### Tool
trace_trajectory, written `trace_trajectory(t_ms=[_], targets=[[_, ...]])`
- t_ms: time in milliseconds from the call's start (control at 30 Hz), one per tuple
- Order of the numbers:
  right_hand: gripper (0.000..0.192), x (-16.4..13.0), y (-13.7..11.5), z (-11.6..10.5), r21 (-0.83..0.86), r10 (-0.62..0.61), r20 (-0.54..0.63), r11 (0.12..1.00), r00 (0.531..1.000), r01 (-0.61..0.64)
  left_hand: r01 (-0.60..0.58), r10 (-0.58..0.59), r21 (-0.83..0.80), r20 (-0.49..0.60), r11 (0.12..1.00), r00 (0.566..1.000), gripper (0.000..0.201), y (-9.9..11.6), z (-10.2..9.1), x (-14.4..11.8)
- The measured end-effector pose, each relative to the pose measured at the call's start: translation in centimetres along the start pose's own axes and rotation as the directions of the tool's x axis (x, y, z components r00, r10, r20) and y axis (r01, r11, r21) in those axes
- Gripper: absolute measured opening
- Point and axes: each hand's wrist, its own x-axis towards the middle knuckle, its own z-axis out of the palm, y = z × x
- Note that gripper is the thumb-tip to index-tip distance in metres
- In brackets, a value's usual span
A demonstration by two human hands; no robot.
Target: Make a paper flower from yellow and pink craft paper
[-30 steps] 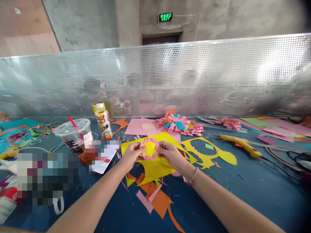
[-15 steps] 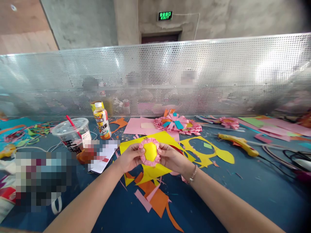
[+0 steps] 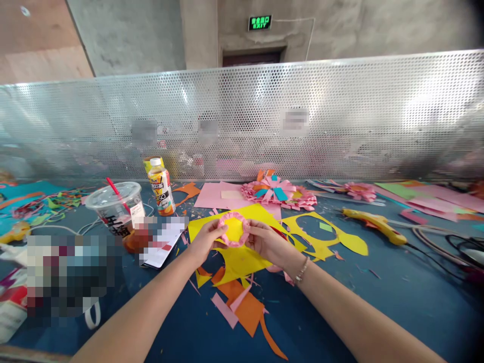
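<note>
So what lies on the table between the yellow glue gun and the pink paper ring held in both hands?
In the head view, a cut-out yellow sheet lies between the glue gun and the pink paper ring.

Both forearms are stretched fwd, converging at centre. L hand (image 3: 206,238) and R hand (image 3: 264,241) are held close together, palms turned inward, fingers curled in a pinch. A bracelet is worn on R wrist.
</note>
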Motion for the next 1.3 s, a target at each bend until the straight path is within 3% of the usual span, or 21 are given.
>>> trace_trajectory(t_ms=[100,300,500,633,733,867,933,1133,1300], targets=[[0.025,0.2,0.3,0.0,-0.086,-0.027,-0.039,0.996,0.999,0.024,0.011,-0.005,0.14,-0.042,0.99,0.999,0.029,-0.3,-0.1,0.3],[0.025,0.4,1.1,-0.1,-0.434,-0.092,0.108,0.891,0.99,0.131,-0.071,0.118,0.362,-0.109,0.929,0.987,0.019,-0.8,-0.7,1.0],[0.026,0.9,1.3,-0.5,-0.588,-0.171,0.103,0.784,0.98,0.199,-0.087,0.14,0.402,-0.105,0.911,0.985,0.016,-0.9,-0.8,1.1],[0.024,1.1,1.1,-0.8,-0.656,-0.238,0.082,0.718,0.968,0.232,-0.114,0.203,0.415,-0.176,0.903,0.963,0.019,-0.5,-0.8,0.9],[0.015,1.2,0.7,-1.5,-0.807,-0.35,0.042,0.541,0.936,0.238,-0.101,0.22,0.418,-0.248,0.903,0.944,0.021,-0.3,-1.0,0.9],[0.025,0.9,0.2,-2.6,-0.991,-0.442,0.035,0.097,0.896,0.087,-0.098,0.258,0.496,-0.266,0.863,0.929,0.017,-0.6,-1.2,1.1],[0.031,0.6,0.0,-2.7,-0.999,-0.418,0.008,-0.049,0.909,-0.014,-0.098,0.266,0.561,-0.227,0.822,0.937,0.016,-0.9,-1.1,1.2],[0.03,-0.1,-0.5,-2.5,-0.975,-0.356,-0.061,-0.178,0.933,-0.132,-0.107,0.191,0.684,-0.049,0.722,0.98,0.014,-1.2,-0.7,0.6],[0.027,-0.7,-1.0,-2.5,-0.962,-0.315,-0.127,-0.191,0.94,-0.194,-0.133,0.21,0.699,-0.025,0.703,0.977,0.014,-1.3,-0.7,0.5]])
